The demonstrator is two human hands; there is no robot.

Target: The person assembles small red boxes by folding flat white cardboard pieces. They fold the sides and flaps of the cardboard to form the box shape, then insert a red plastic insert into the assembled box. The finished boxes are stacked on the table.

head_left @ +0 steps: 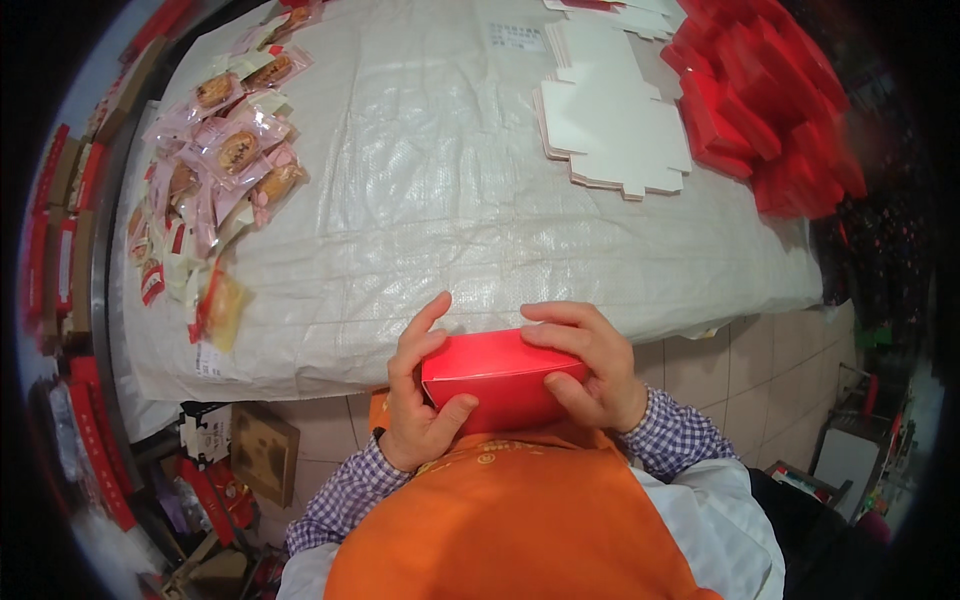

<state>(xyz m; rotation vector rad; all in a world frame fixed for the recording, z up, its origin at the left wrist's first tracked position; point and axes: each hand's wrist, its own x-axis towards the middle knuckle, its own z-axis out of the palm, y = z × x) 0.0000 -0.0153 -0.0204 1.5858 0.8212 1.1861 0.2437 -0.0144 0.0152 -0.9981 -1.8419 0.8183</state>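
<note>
Between my two hands is a red cardboard box (495, 357), held close to my body at the table's near edge. My left hand (415, 395) grips its left end, thumb on the near face and index finger raised off it. At the right end, my right hand (595, 365) has its fingers over the top and its thumb on the near side. The box's top looks closed, and its underside is hidden.
White-sheeted table (400, 200) lies ahead. Wrapped pastries (237, 150) are heaped at its left. Flat white box blanks (625, 130) are stacked at the far right, beside a pile of red boxes (760, 110). Cartons (265, 450) stand on the floor at lower left.
</note>
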